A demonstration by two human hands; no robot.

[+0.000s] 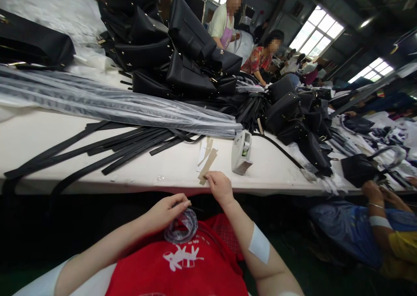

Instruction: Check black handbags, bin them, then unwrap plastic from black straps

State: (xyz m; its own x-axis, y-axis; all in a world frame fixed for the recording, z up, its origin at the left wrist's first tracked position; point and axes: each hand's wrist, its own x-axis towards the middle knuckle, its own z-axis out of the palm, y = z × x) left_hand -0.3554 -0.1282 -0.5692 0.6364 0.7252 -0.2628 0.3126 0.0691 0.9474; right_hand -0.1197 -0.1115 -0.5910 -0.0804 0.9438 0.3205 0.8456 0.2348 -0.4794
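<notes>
My left hand (pixel 172 209) is closed on a coiled strap (pixel 183 230) that looks wrapped in clear plastic, held low in front of the red apron (pixel 176 274). My right hand (pixel 220 187) reaches over the table's front edge, its thumb and fingers pinched at the lower end of a tan paper strip (pixel 209 163). More tan strips and a white slip of paper lie beneath and behind that strip. Just right of them stands a pale tape dispenser (pixel 241 152).
Loose black straps (pixel 130 146) and a bundle of plastic-wrapped straps (pixel 146 107) lie across the white table (pixel 182 176). Black bags (pixel 192 74) are piled behind, with more bags (pixel 302 122) at right. A co-worker's hands (pixel 374 191) work at the far right; other people stand farther back.
</notes>
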